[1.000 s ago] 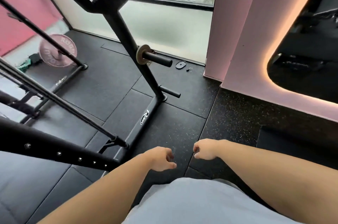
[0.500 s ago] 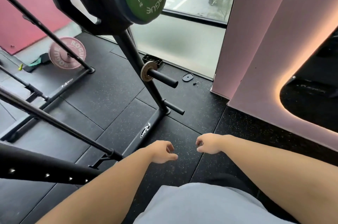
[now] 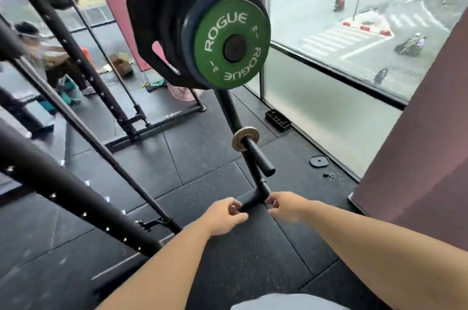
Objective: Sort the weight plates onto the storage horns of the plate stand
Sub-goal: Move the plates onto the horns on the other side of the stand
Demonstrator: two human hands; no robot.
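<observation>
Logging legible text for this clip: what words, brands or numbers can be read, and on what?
"ROGUE", twice, on the green plate.
Small weight marks on it: too blurred.
Lettering on the pink plate and the small metal plate: unreadable.

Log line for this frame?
left hand empty; right hand empty; green Rogue plate on upper horn; small metal plate on middle horn; black plate on floor

Gym, free-weights corner. Black speckled rubber floor tiles throughout. Black steel plate stand carrying round green "ROGUE" weight plate in front of larger black plates. Small grey metal plate on lower horn. Black hole-punched steel rack uprights at left. Glass wall looking down on street.
</observation>
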